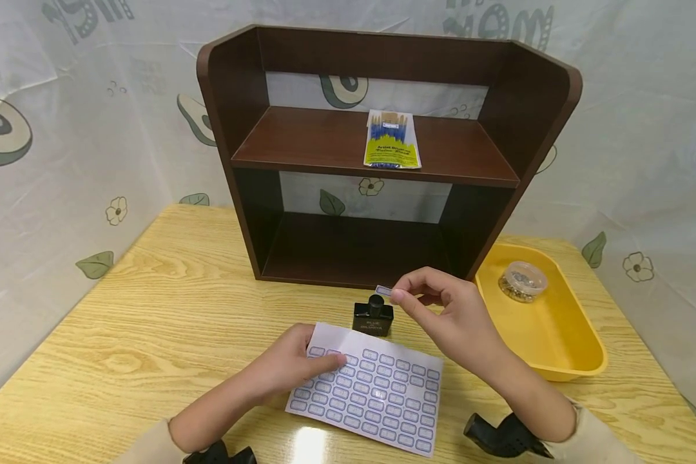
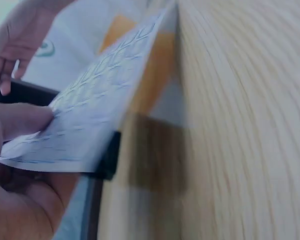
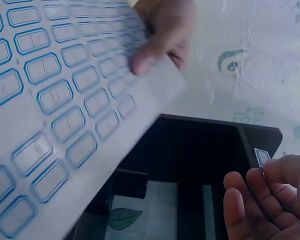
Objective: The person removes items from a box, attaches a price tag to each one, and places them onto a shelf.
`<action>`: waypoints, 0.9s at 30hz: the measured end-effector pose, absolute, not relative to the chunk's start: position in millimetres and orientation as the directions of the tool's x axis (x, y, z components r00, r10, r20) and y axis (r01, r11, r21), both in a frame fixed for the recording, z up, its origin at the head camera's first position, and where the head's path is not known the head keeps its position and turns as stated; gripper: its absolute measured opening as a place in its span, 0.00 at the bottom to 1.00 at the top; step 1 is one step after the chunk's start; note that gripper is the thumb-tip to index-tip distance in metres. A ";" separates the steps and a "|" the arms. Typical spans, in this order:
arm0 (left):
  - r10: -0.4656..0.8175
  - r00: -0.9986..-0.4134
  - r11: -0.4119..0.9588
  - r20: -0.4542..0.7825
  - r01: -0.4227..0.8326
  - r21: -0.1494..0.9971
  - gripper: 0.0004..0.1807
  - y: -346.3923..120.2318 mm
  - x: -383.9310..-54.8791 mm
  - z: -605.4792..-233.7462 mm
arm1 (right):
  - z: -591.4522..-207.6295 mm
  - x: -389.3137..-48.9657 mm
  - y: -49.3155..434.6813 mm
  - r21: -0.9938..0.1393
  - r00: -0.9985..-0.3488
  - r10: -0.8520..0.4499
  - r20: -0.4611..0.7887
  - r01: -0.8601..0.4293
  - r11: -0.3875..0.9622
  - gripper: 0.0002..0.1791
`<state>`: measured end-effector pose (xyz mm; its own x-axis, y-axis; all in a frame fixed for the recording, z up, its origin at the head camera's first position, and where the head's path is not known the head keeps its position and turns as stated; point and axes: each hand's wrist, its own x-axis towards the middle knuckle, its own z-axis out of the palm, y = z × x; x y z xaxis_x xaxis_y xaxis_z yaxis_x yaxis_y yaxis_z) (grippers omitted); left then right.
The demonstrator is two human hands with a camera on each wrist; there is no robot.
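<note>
My left hand grips a white sheet of blue-bordered sticker labels by its upper left side, thumb on top. The sheet is held tilted over the table, and a few label spots on it are bare. Between the thumb and a finger of my right hand is a single small label, also seen in the right wrist view as a blue-framed sticker. Just behind the sheet stands a dark square bottle with a round black cap; the pinched label is close by the cap.
A dark brown two-tier shelf stands at the back, with a pack of artist brushes on its upper board. To the right, a yellow tray holds a round clear container of small pieces. The wooden table lies beneath everything.
</note>
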<state>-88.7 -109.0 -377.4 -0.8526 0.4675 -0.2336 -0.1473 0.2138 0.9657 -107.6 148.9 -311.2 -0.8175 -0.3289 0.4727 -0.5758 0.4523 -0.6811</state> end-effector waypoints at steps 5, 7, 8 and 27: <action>0.421 -0.890 0.495 -0.172 0.066 0.866 0.16 -113.8 -95.6 -389.2 | -314.3 -109.8 151.3 -0.706 -0.845 -0.330 0.421 -0.533 0.467 0.04; 0.406 -0.902 0.591 -0.147 0.136 0.795 0.17 -114.6 -97.3 -392.9 | -315.4 -110.5 152.5 -0.713 -0.857 -0.332 0.395 -0.513 0.478 0.03; 0.398 -0.906 0.627 -0.141 0.157 0.763 0.17 -114.9 -97.8 -394.6 | -315.9 -111.0 153.2 -0.716 -0.863 -0.332 0.382 -0.503 0.485 0.02; 0.272 -0.945 0.915 -0.180 0.196 0.352 0.34 -118.7 -98.9 -393.0 | -327.7 -115.7 159.9 -0.750 -0.898 -0.333 0.288 -0.428 0.505 0.02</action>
